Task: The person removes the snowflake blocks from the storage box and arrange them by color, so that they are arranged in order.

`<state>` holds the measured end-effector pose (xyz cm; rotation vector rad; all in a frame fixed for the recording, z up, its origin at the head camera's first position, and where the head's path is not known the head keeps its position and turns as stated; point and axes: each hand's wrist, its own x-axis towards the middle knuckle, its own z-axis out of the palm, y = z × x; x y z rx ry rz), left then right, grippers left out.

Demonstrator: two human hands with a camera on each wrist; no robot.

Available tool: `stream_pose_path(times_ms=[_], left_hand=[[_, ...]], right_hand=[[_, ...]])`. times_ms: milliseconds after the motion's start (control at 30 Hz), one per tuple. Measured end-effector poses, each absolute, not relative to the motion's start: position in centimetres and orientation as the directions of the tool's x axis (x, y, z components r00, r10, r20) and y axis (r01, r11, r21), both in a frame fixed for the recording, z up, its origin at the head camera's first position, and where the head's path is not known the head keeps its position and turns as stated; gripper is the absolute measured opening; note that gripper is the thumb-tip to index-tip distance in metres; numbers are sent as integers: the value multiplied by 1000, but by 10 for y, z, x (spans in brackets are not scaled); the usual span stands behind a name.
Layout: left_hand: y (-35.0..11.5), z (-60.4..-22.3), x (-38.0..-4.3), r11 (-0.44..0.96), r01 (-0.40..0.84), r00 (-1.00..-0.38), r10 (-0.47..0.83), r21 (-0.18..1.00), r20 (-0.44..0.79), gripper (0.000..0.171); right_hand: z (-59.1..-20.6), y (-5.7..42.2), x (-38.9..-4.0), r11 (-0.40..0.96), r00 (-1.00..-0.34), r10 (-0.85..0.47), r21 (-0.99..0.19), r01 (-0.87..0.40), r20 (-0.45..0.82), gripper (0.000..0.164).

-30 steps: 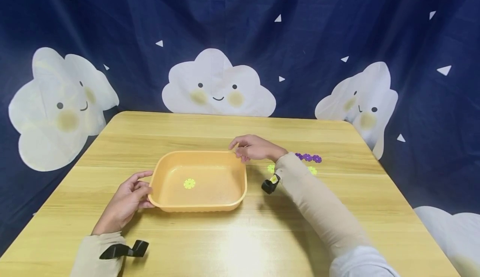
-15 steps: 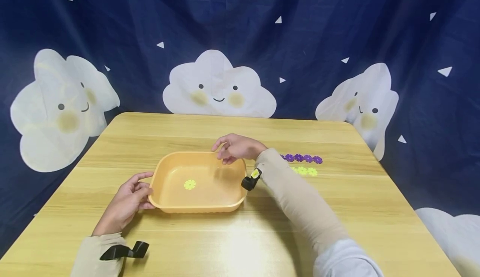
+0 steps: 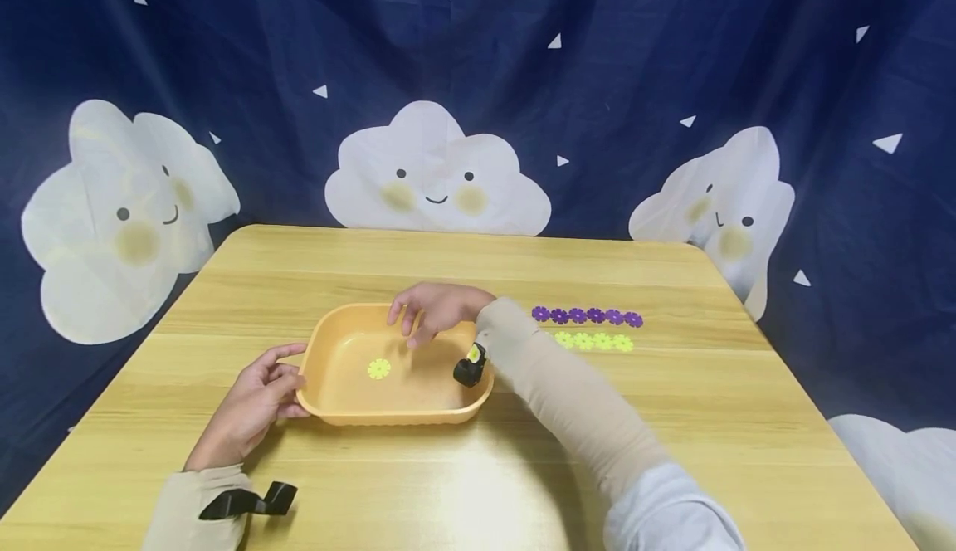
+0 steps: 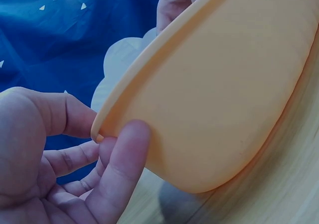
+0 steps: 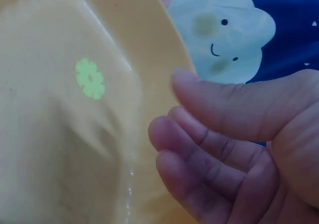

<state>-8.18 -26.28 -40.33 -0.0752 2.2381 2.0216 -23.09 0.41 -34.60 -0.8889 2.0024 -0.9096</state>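
Note:
A shallow orange plastic basin (image 3: 403,416) stands on the table, tilted in the left wrist view by the camera's angle. My left hand (image 3: 250,406) pinches its left rim, the thumb (image 4: 130,149) against the outer wall. Inside, one yellow-green flower-shaped disc (image 3: 379,368) lies flat on the bottom, left of the middle. Over the basin's far side hovers my right hand (image 3: 441,309), fingers loosely bent and holding nothing. In the right wrist view its fingertips (image 5: 167,134) are apart from the disc, which lies beyond them.
To the right of the basin, a row of several purple flower discs (image 3: 577,316) lies on the wooden table (image 3: 709,418). A row of yellow-green discs (image 3: 602,341) lies nearer, its left end close to the right sleeve (image 3: 568,402). A dark blue cloud-print curtain (image 3: 597,78) hangs behind.
My right hand has moved left from the basin's far right corner to above its inside, uncovering more of both disc rows. The left hand and the basin have stayed in place.

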Motion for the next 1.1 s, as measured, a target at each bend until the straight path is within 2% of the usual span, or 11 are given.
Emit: stream_pose_path(times_ms=[267,567,867,1100], left_hand=[[-263,-405,-82,111,-127,-990,47,986,-133,51],[-263,-404,-83,112,-140,-988,42,984,-146,54],[-264,-402,-83,104,-137,-989,44,985,-142,53],[-264,-404,-82,111,-138,-988,47,984,-144,53]], right_hand=[[-358,-14,-231,493,-436,-854,-710,-503,-284,46],[-369,-30,-227,554,-431,-826,-661,-506,-363,40],[-386,-36,-230,516,-396,-853,-667,-537,-341,38],[-390,-39,-230,511,-370,-859,-619,-596,-353,37]])
